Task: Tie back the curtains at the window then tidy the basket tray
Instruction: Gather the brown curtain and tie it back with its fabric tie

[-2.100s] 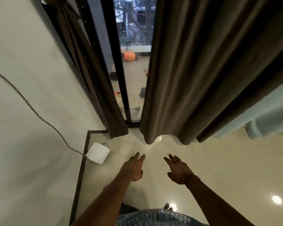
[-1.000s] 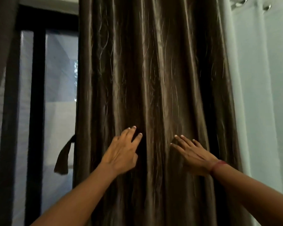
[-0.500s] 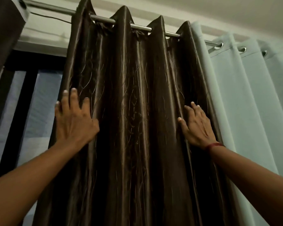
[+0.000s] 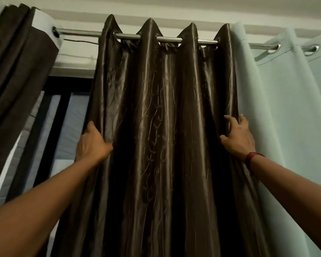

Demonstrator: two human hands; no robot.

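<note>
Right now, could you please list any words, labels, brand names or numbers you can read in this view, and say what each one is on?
None: no readable text shows anywhere in this view.
The brown curtain carries only a stitched vine pattern, not letters.
The pale curtain, the dark curtain and the rod are plain.
The red band on the right wrist shows no marking.

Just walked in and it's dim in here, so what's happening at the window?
A person has both hands on the brown curtain hanging from the rod. The left hand grips its left edge; the right hand grips its right edge beside the pale curtain. It is bunched but not yet tied back.
</note>
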